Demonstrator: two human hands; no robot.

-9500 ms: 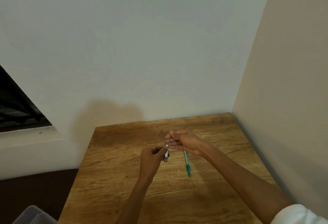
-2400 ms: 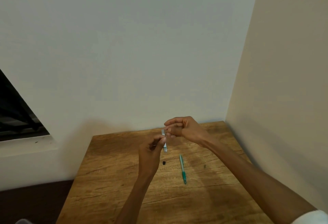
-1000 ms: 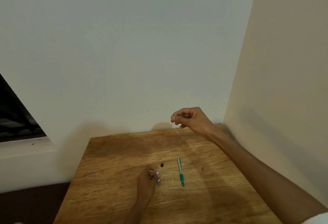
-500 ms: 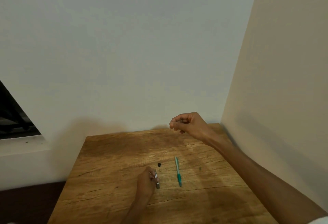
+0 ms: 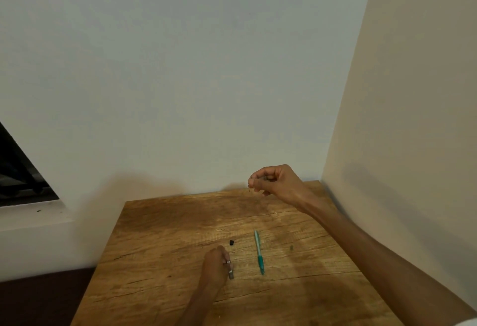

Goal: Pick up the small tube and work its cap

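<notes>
Since the earlier frame the left hand (image 5: 215, 263) has come down onto the wooden table (image 5: 160, 243), its fingers curled round a small grey lead case (image 5: 230, 271) lying just left of the green mechanical pencil (image 5: 259, 252), while the right hand (image 5: 275, 181) has lifted apart and hangs well beyond the pencil, over the table's far edge, pinching a thin lead (image 5: 251, 182) upright between thumb and forefinger. Near the pencil's far end, to its left, sits a tiny black cap (image 5: 231, 242), and a small dark speck (image 5: 291, 247) lies to the pencil's right. Behind the table stands a plain pale wall (image 5: 206, 80), a beige wall (image 5: 413, 119) closes the right side, a dark window (image 5: 18, 175) with a white sill shows far left, and dark floor (image 5: 38, 300) lies beside the table.
</notes>
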